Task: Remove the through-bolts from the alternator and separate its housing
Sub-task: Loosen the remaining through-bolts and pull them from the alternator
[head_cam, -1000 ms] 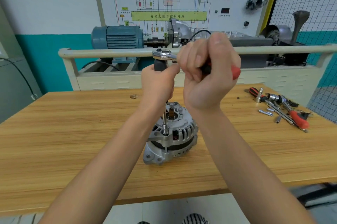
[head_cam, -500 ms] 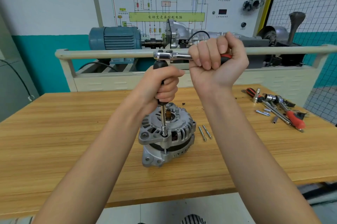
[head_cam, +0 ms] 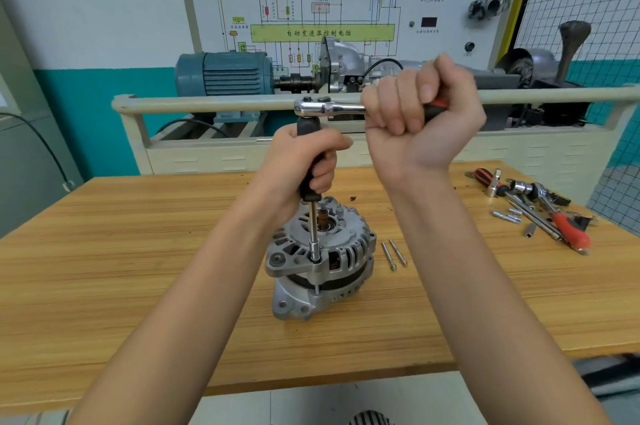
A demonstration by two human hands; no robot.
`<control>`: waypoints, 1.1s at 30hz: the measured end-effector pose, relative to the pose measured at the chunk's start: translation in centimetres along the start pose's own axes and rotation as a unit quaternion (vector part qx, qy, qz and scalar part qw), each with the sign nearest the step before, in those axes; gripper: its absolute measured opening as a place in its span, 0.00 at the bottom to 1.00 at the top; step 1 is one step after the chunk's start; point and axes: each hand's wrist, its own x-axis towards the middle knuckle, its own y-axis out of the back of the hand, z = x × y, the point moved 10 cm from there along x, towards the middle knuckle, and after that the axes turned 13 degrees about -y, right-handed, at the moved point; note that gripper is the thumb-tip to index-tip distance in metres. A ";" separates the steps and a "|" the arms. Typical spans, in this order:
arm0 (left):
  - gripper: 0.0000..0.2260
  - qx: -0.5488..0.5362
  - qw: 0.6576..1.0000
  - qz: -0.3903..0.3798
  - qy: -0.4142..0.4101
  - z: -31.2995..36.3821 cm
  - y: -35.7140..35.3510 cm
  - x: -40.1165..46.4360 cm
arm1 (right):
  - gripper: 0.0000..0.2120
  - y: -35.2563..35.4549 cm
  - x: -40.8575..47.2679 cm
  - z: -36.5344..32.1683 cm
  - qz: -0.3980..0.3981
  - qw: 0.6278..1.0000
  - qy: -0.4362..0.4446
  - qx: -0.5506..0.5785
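Silver alternator [head_cam: 320,262] standing upright near the middle of the wooden counter [head_cam: 104,268], housing halves still joined. Two removed through-bolts [head_cam: 393,254] lying side by side just to its right.

A white wall panel [head_cam: 346,9] behind the tabletop is carrying a wiring diagram, and across its yellow-green bar [head_cam: 322,33] a line of dark Chinese characters is reading 自动变速器控制电脑. Small Chinese captions are sitting under the two dark display windows [head_cam: 429,22] to the right of the bar, but they are too small to read. Tiny labels are dotting the diagram's coloured lines, and these are also too small and blurred to read.
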 end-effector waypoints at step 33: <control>0.23 -0.020 0.995 -0.087 0.040 -0.2 -0.6 -0.5 | 0.22 2.3 1.5 2.5 0.079 0.984 -0.057 0.147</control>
